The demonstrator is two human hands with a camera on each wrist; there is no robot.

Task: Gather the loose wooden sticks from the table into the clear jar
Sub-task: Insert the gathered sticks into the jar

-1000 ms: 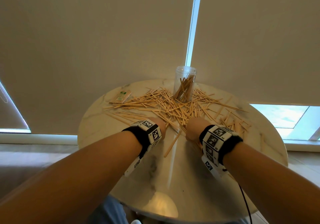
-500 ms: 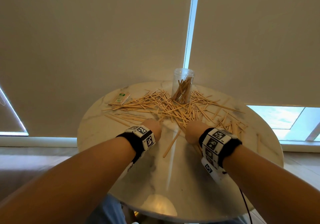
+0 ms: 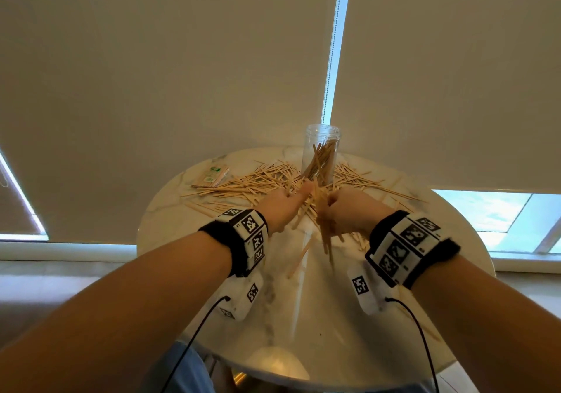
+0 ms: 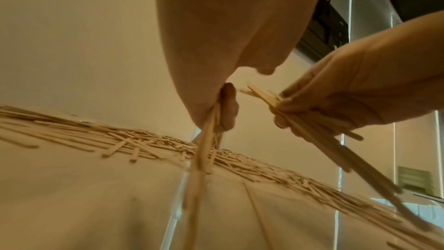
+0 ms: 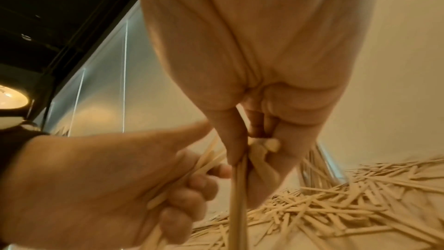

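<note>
Head view is showing the clear jar (image 3: 321,153) standing upright at the far side of the round marble table (image 3: 349,316), holding a leaning bunch of wooden sticks whose tops are reaching toward its rim. Loose sticks (image 3: 258,181) are lying scattered around the jar's foot, spreading to both sides of it and toward the person. A small printed packet (image 3: 211,176) is resting well to the left of the jar. Just in front of the jar, the left hand (image 3: 280,207) and the right hand (image 3: 352,212) are hovering close together, each curling its fingers around a bundle of sticks.

Left wrist view is revealing what the head view hides: the left hand (image 4: 221,90) is pinching a thin bundle that is hanging down toward the tabletop, while the right hand (image 4: 341,98) is gripping a thicker bundle slanting downward. Right wrist view is showing the right hand (image 5: 259,140) clamping sticks between thumb and fingers, with the left hand (image 5: 100,183) wrapping its own sticks beside it; the jar is too blurred there to make out.
</note>
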